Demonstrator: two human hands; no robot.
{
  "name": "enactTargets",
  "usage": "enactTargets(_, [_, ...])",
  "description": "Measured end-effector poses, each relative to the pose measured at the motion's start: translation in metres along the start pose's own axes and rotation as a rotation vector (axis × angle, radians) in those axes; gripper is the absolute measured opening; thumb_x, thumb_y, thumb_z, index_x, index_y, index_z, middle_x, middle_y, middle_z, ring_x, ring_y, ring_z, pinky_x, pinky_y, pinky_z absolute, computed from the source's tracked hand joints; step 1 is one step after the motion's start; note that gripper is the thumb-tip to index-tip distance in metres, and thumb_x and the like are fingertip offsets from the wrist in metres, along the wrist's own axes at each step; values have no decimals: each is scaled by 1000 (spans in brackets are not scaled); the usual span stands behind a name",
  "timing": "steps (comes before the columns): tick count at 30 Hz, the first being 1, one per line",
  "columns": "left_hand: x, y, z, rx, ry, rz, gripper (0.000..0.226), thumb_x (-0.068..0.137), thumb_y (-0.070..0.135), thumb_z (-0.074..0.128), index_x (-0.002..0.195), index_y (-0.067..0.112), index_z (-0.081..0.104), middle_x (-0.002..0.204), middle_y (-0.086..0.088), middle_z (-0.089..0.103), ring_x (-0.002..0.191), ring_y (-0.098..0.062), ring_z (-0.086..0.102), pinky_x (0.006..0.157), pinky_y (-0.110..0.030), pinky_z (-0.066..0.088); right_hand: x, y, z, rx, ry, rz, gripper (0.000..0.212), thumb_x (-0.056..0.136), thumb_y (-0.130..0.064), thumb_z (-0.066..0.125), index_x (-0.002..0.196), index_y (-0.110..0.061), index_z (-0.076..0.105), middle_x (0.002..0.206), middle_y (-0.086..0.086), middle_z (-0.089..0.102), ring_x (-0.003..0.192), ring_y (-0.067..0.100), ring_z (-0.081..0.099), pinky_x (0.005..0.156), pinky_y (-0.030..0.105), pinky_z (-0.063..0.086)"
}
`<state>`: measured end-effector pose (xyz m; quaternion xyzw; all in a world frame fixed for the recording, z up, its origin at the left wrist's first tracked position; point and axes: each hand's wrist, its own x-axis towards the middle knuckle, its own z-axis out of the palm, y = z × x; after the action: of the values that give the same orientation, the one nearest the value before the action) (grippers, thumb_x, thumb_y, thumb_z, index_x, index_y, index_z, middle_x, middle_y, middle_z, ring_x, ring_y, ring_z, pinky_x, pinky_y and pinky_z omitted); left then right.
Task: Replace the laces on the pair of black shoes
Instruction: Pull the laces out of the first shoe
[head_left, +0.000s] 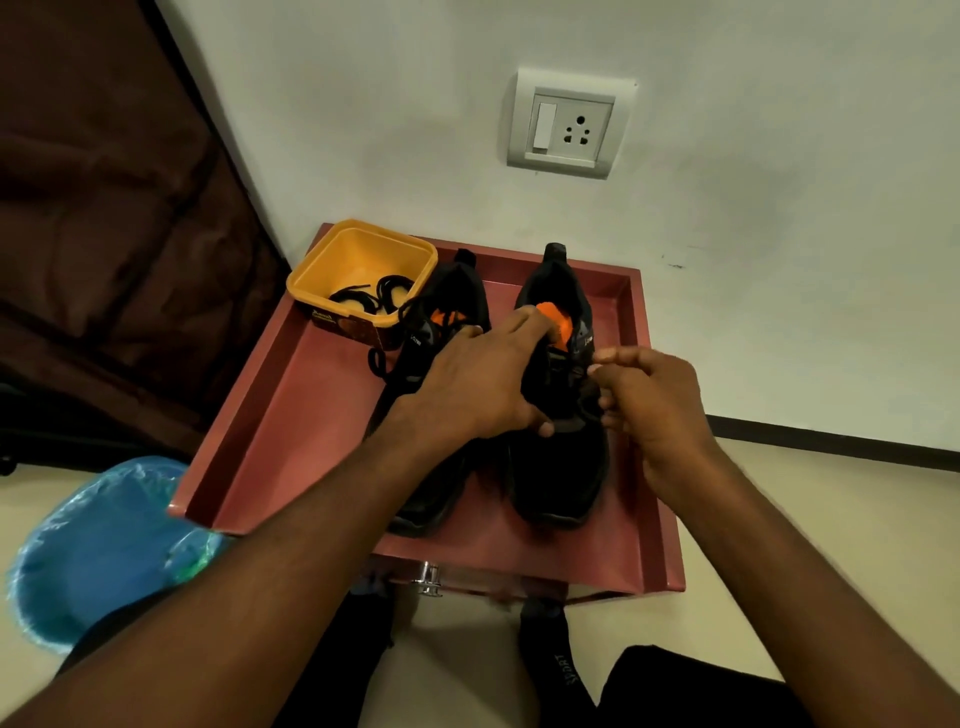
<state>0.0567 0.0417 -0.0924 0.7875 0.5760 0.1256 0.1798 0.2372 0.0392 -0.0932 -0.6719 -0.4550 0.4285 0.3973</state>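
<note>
Against a white wall, our red tray (270, 415) holds both black shoes (561, 467). Our left hand (483, 384) grips the right-side shoe; our right hand (644, 400) pinches its lace at three o'clock. Spare laces (371, 296) wait in the yellow tub (358, 249) at eleven o'clock; relacing looks barely begun.

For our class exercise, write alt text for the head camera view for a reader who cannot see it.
A person's left hand steadies the right-side black shoe while the right hand pinches at its laces. Both shoes stand in a red tray, beside a yellow tub holding black laces.
</note>
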Motion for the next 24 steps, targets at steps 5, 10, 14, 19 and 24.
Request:
enactTargets(5, [6,-5,13,-4,8,12,110,65,57,90,152,31,28,156,14,36,126,-18,57,121,-50,29,7,-3,9,-777,-10,-595,29,95,-25,68,124,-28,65,107,-3,49,88,14,54,69,22,45])
enactTargets(10, [6,0,16,6,-19,-22,124,66,55,90,160,30,13,169,10,22,140,-20,50,126,-55,17,11,7,16,-882,-49,-647,23,95,-19,68,116,-22,76,99,-1,48,88,18,53,70,30,46])
enactTargets(14, [6,2,11,62,-35,-22,122,67,55,89,161,30,16,171,10,14,148,-20,41,127,-54,9,8,-7,8,63,60,-153,18,93,-10,66,91,-20,81,85,-5,70,75,8,66,71,26,54])
enactTargets(19, [8,-4,10,94,-16,-45,116,73,52,87,162,31,16,171,10,14,149,-19,39,128,-53,6,8,-3,4,312,70,98,22,92,-7,57,103,-23,69,97,1,63,79,13,61,65,24,52])
enactTargets(24, [7,-9,14,77,15,-16,116,78,46,85,163,35,8,171,7,14,141,-22,50,126,-57,8,24,11,7,-690,41,-677,38,90,-6,66,122,-27,67,136,2,44,119,22,50,87,33,51])
